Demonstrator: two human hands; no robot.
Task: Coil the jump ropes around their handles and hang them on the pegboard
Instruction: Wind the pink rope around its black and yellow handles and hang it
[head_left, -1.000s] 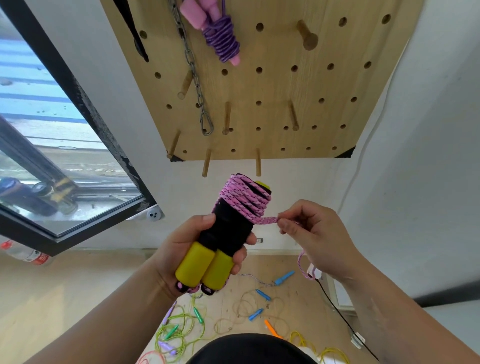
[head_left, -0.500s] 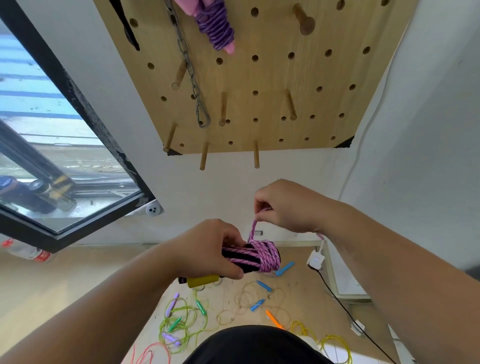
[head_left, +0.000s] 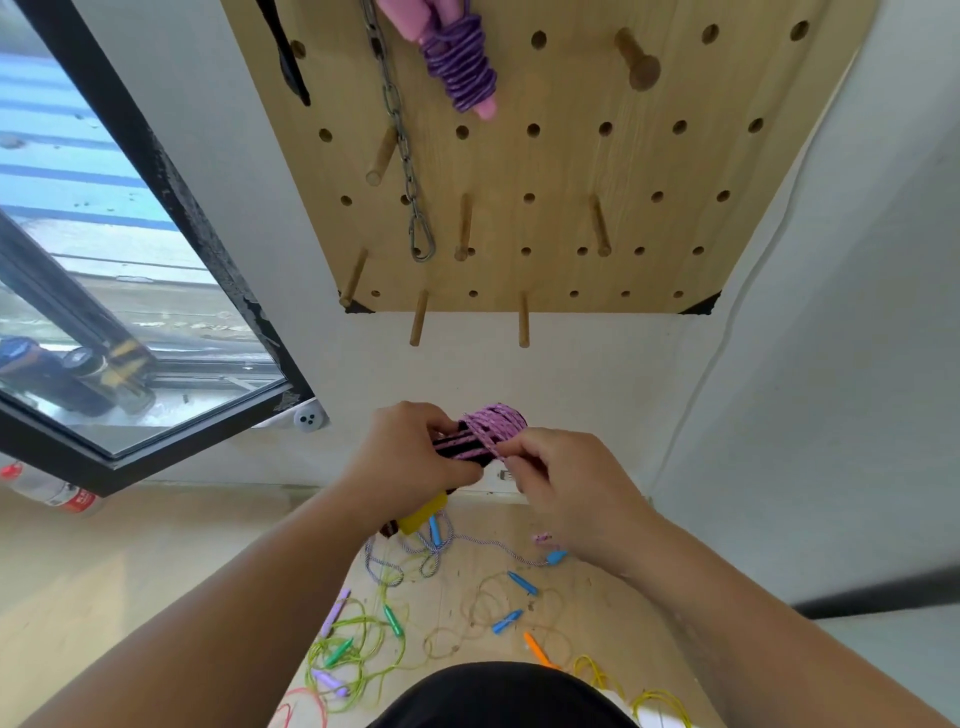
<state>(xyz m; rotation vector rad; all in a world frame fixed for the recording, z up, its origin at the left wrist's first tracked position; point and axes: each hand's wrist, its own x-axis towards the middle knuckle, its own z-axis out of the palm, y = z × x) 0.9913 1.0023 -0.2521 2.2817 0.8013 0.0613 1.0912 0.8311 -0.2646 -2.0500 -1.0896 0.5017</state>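
My left hand (head_left: 410, 457) grips the black-and-yellow handles (head_left: 423, 514) of a jump rope whose pink speckled cord (head_left: 496, 423) is coiled round their upper part. My right hand (head_left: 563, 486) pinches the loose end of that pink cord right beside the coil. Above on the wall hangs the wooden pegboard (head_left: 571, 171), where a purple rope coiled on pink handles (head_left: 460, 65) hangs near the top. Several bare wooden pegs stick out, such as a thick peg (head_left: 636, 62) at the upper right.
A metal chain with a carabiner (head_left: 410, 171) hangs on the pegboard's left side. Loose jump ropes (head_left: 415, 613) with blue, green, purple and orange handles lie tangled on the floor below. An open black-framed window (head_left: 171, 322) juts in from the left.
Both hands lowered the bundle and turned it sideways. My right hand went from pulling the cord above the coil to pinching its end close against the coil.
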